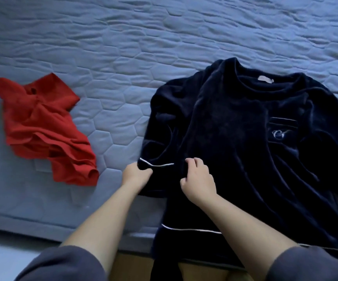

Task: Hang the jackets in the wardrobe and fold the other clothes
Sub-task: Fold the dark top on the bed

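Nearest the camera, two grey sleeves [62,264] are framing the bottom of the view, both pushed back and leaving the forearms bare. Pale floor [6,258] is showing at lower left, just below the front edge of the bed [42,224].

The navy top [245,138] is lying front-up on the right half of the bed. Its white-piped hem is hanging over the front edge, and its neck is pointing away from the person. One sleeve is lying folded across the body, with its piped cuff [156,165] resting between the hands.

The left hand [136,175] is gripping the cuff end. Its fingers are curled and partly hidden under the cloth. The right hand [199,180] is pinching the same sleeve a little further along, its fingers [192,162] bent tightly over a bunch of fabric. Both hands are sitting close together near the front edge.

A chest pocket [281,132] with pale embroidery is facing up on the right. A small label [262,79] is showing inside the neckline.

To the left, a crumpled red garment [44,130] is lying well apart from the navy top, with a bare strip of quilted blue cover between them. Nothing is lying across either forearm.

Beyond both garments, the quilted cover is running on to the top of the view. The right side of the navy top is reaching the frame edge.
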Tool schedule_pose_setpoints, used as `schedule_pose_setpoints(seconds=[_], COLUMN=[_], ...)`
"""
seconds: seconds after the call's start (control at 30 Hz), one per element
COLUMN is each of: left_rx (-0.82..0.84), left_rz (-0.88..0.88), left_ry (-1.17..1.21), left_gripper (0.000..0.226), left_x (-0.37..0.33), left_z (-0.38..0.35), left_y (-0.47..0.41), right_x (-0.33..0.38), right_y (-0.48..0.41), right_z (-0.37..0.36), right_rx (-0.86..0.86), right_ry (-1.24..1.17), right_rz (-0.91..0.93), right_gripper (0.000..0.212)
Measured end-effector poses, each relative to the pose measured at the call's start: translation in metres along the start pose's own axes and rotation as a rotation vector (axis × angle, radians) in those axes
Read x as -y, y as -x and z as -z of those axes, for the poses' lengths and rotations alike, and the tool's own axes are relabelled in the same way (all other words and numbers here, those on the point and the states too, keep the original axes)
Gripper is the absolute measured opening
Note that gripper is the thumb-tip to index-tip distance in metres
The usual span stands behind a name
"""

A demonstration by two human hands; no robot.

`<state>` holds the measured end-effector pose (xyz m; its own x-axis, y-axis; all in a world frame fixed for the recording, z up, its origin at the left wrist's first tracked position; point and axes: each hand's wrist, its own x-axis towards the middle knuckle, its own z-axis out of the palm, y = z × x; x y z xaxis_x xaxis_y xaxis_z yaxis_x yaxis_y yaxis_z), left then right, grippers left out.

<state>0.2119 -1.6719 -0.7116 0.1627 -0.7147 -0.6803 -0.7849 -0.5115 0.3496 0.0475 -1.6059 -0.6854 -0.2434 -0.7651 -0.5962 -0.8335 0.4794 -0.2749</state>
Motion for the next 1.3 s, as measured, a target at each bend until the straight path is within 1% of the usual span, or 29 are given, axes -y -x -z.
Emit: schedule_pose_setpoints(seconds=[0.07,0.17,0.23,0.3,0.37,0.43,0.5,0.53,0.6,0.63,0.67,0.7,0.73,0.77,0.8,0.83,0.87,0.93,1.0,1.07,1.1,1.13,1.23,1.3], left_rx=[-0.122,-0.422,-0.586,-0.684,-0.789,-0.849,-0.802,-0.755,-0.656,-0.624,-0.616,-0.635,-0.684,-0.741,-0.777,-0.775,-0.736,-0.601,-0.511,-0.508,-0.513,-0.517,-0.513,-0.540], left_rz=[-0.061,-0.129,-0.121,-0.111,-0.108,-0.012,0.084,0.076,0.009,-0.008,-0.012,-0.019,-0.052,-0.118,-0.195,-0.264,-0.313,-0.331,-0.257,-0.131,-0.087,-0.090,-0.245,-0.279], left_ry=[-0.004,-0.054,-0.144,-0.198,-0.220,-0.162,-0.081,-0.066,-0.033,0.006,0.061,0.124,0.183,0.222,0.235,0.227,0.201,0.083,-0.106,-0.222,-0.237,-0.218,-0.007,0.120], left_gripper=[0.019,0.020,0.020,0.025,0.033,0.045,0.050,0.045,0.026,0.018,0.013,0.013,0.015,0.018,0.023,0.027,0.033,0.049,0.068,0.075,0.073,0.067,0.037,0.022], left_x=[-0.004,-0.013,-0.018,-0.020,-0.018,-0.008,0.005,0.012,0.022,0.024,0.024,0.022,0.019,0.015,0.009,0.004,-0.002,-0.009,-0.006,0.004,0.008,0.012,0.023,0.037], left_z=[0.037,0.145,0.225,0.286,0.317,0.324,0.311,0.298,0.271,0.259,0.249,0.242,0.238,0.237,0.237,0.239,0.242,0.246,0.250,0.257,0.260,0.263,0.276,0.295], left_y=[-0.016,-0.049,-0.071,-0.089,-0.103,-0.114,-0.123,-0.127,-0.134,-0.137,-0.140,-0.144,-0.147,-0.150,-0.154,-0.160,-0.167,-0.184,-0.202,-0.217,-0.222,-0.226,-0.230,-0.221], right_x=[0.012,0.030,0.050,0.074,0.098,0.116,0.123,0.121,0.115,0.112,0.110,0.110,0.111,0.114,0.117,0.122,0.127,0.139,0.144,0.139,0.136,0.133,0.130,0.137], right_y=[-0.009,-0.028,-0.044,-0.062,-0.078,-0.093,-0.105,-0.110,-0.116,-0.118,-0.119,-0.121,-0.124,-0.127,-0.133,-0.140,-0.147,-0.159,-0.168,-0.177,-0.180,-0.184,-0.187,-0.181], right_z=[0.007,0.033,0.053,0.066,0.071,0.070,0.062,0.056,0.045,0.039,0.036,0.033,0.032,0.033,0.033,0.034,0.033,0.028,0.017,0.006,0.003,0.002,0.007,0.011], right_rx=[-0.029,-0.086,-0.110,-0.124,-0.124,-0.088,-0.019,0.039,0.198,0.244,0.218,0.116,-0.022,-0.141,-0.209,-0.222,-0.194,-0.095,0.045,0.138,0.157,0.167,0.199,0.179], right_ry=[0.077,0.142,0.127,0.108,0.068,0.038,0.061,0.078,0.125,0.172,0.234,0.293,0.332,0.342,0.324,0.302,0.289,0.267,0.223,0.211,0.208,0.206,0.203,0.195], right_rz=[-0.007,-0.019,-0.037,-0.023,0.006,0.035,0.060,0.064,0.064,0.076,0.099,0.129,0.153,0.170,0.188,0.210,0.229,0.255,0.236,0.212,0.208,0.208,0.201,0.184], right_gripper=[0.064,0.064,0.064,0.065,0.067,0.071,0.073,0.073,0.071,0.068,0.062,0.056,0.051,0.051,0.056,0.063,0.071,0.079,0.081,0.083,0.084,0.084,0.085,0.084])
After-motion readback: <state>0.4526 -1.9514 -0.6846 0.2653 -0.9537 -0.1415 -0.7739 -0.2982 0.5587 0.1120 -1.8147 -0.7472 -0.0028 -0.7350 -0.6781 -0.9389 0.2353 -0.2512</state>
